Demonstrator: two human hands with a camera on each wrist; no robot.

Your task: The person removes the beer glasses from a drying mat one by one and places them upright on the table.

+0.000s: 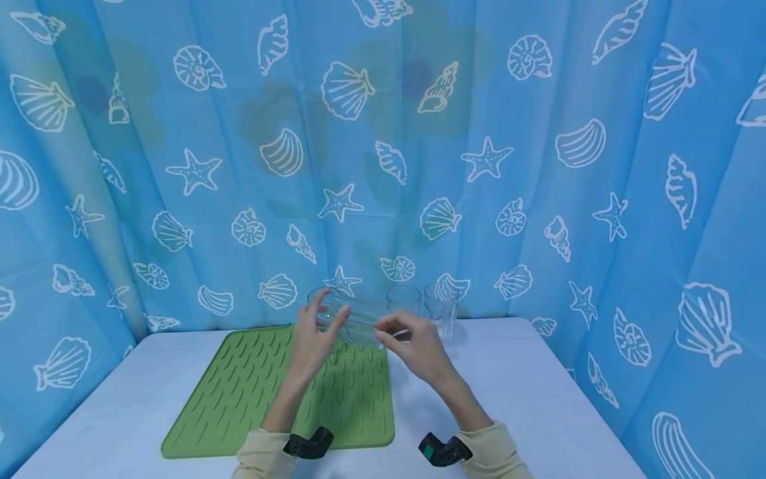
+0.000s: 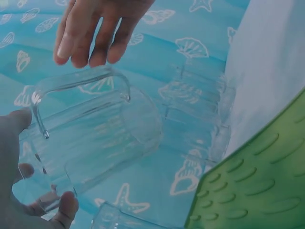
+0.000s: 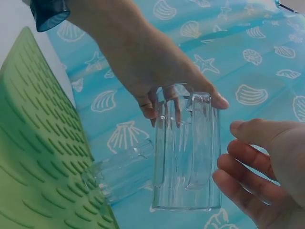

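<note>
A clear glass mug with a handle [image 2: 95, 143] is held up sideways above the back of the green mat. My left hand [image 1: 312, 342] grips it at one end, fingers and thumb spread around the glass, as the right wrist view also shows. Close to the mug's other end in the head view is my right hand [image 1: 421, 346], its fingers loosely bent. In the left wrist view a small gap shows between the right fingertips [image 2: 97, 59] and the handle. Another clear glass [image 3: 124, 171] stands at the mat's back edge, partly hidden by my left hand in the head view.
The green ridged mat [image 1: 221, 406] lies on the left and middle of the white table [image 1: 514, 399]. Two clear glasses, one [image 1: 403, 295] beside the other [image 1: 441, 311], stand at the back, right of the mat. A blue shell-patterned curtain [image 1: 383, 239] hangs behind the table.
</note>
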